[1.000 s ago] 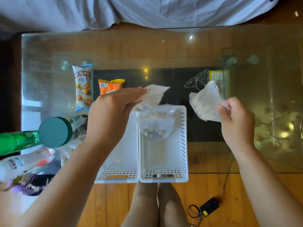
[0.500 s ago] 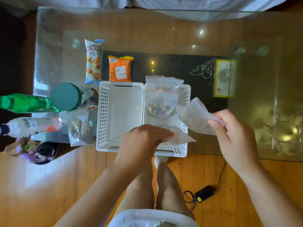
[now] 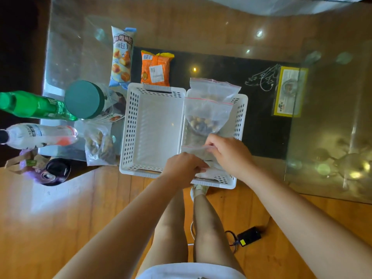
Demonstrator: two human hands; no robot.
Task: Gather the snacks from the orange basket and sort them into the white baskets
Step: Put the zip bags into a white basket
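Left hand and right hand both pinching clear bags low in right basket. Limp, light, slippery film; best held at zip edge. Beyond: nut bag, left basket empty.

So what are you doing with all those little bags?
A person is sorting snacks. Both hands, the left hand and the right hand, hold clear zip bags low inside the right white basket, at its near end. Another zip bag of nuts already leans at that basket's far end. The left white basket has nothing in it. A blue bread packet and an orange packet lie on the glass table beyond the baskets.
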